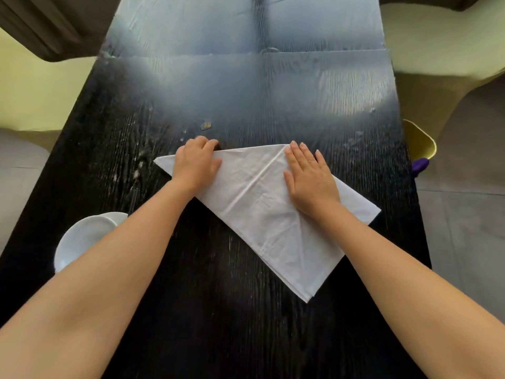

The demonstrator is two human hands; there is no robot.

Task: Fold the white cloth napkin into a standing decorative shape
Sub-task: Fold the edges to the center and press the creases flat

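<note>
Where the dark wooden table (213, 310) lies nearest the camera, two bare forearms reach forward across it, and a white plate (82, 239) sits by the left edge, partly hidden under the left forearm, with a second white rim showing just behind it; what either dish holds cannot be told. No writing or label can be read anywhere. Beyond the plate the white napkin (262, 214) lies flat on the table as a folded triangle-like shape, its sharpest corner pointing toward the camera and slightly right, its long far edge running from the left corner to the upper right point, with a raised crease running diagonally across its middle. The left hand (195, 165) rests on the napkin's far left part, fingers curled over the far edge, apparently pinching the cloth there. The right hand (310, 179) lies flat and spread, palm down, pressing the cloth beside the crease and grasping nothing. Farther off, the tabletop shows pale glare, and a yellow chair (419, 143) stands at its right side.
</note>
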